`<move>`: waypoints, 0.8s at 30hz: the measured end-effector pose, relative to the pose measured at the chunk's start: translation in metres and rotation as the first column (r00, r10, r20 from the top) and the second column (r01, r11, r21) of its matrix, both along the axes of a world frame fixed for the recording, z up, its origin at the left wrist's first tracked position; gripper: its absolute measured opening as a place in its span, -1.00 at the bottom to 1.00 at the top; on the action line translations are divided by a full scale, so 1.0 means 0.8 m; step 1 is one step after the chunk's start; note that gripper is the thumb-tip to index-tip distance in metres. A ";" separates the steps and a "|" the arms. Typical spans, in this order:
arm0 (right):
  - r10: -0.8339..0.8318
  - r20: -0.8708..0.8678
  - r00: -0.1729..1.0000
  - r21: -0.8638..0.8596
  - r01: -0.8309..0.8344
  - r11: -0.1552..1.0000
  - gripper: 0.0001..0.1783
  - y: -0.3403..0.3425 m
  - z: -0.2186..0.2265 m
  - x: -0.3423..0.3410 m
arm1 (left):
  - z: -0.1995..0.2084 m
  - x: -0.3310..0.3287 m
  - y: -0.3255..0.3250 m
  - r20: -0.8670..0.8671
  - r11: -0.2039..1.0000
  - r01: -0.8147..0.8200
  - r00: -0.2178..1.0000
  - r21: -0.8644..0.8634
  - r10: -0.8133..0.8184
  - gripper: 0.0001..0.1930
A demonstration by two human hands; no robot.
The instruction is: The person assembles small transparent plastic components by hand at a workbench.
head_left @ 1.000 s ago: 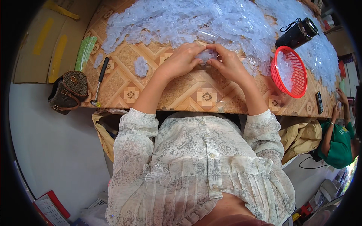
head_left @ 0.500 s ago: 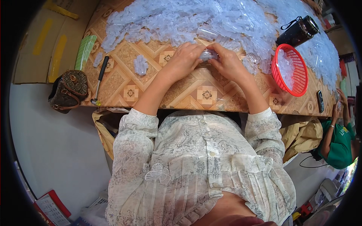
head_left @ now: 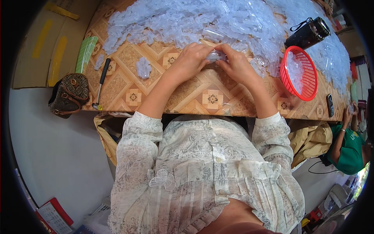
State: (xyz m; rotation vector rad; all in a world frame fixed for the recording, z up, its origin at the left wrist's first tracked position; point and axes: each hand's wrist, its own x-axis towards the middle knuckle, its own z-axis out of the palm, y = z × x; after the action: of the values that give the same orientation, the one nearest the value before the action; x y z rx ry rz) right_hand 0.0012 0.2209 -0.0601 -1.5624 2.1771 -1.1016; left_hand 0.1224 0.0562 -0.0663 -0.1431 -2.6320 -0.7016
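Between my two hands is a small bundle of clear plastic pieces (head_left: 214, 56), just above the near part of the patterned table (head_left: 187, 95). My left hand (head_left: 191, 58) has its fingers curled round the left end. The fingers and thumb of my right hand (head_left: 235, 62) close on the right end. The fingers partly cover the bundle, so its exact shape does not show. Beyond my hands spreads a wide heap of similar clear pieces (head_left: 179, 23). A small separate cluster of clear pieces (head_left: 143, 68) lies on the table left of my left forearm.
At right are a red basket (head_left: 284, 74) holding clear pieces, a black flask (head_left: 307, 34) and a dark remote-like device (head_left: 330, 105). A small hammer-like tool (head_left: 102, 84) and a brown patterned bag (head_left: 70, 95) sit at left. A person in green (head_left: 346, 152) works at far right.
My hands stay at the same spot, the fingers shifting only slightly on the bundle. At far right, the other person's hands have come closer together.
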 end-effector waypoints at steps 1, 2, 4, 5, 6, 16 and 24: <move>0.000 -0.002 1.000 0.000 0.000 1.000 -0.57 -0.001 -0.001 -0.001 | 0.000 0.000 0.000 -0.016 1.000 -0.008 1.000 -0.016 0.007 -0.58; 0.002 -0.028 1.000 -0.001 -0.002 1.000 -0.58 -0.002 -0.004 -0.002 | -0.001 -0.001 0.000 -0.018 1.000 -0.008 1.000 -0.017 0.008 -0.58; 0.003 -0.053 0.999 -0.001 -0.003 1.000 -0.58 -0.001 -0.006 -0.001 | -0.002 0.001 0.002 -0.012 0.999 -0.014 1.000 -0.030 0.014 -0.59; 0.010 -0.085 0.996 0.002 -0.009 1.000 -0.56 -0.001 -0.006 0.001 | -0.003 0.002 0.004 -0.012 0.999 -0.015 1.000 -0.031 0.014 -0.59; 0.019 -0.120 0.993 0.001 -0.019 1.000 -0.53 -0.004 -0.005 0.001 | -0.005 0.002 0.004 -0.035 0.997 -0.026 0.999 -0.068 0.023 -0.60; -0.040 -0.245 0.969 -0.021 0.036 0.999 -0.69 -0.004 -0.010 0.019 | -0.013 -0.004 0.015 -0.061 0.981 -0.064 0.997 -0.184 0.053 -0.71; -0.045 -0.268 0.962 -0.014 0.043 0.999 -0.62 -0.007 -0.008 0.023 | -0.011 0.003 0.022 -0.088 0.976 -0.113 0.991 -0.187 0.098 -0.70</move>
State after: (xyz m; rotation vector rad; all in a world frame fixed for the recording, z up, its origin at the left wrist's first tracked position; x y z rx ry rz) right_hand 0.0200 0.2156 -0.0663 -1.7651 2.3909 -0.9598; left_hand 0.1250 0.0735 -0.0750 -0.0831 -2.6057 -0.3975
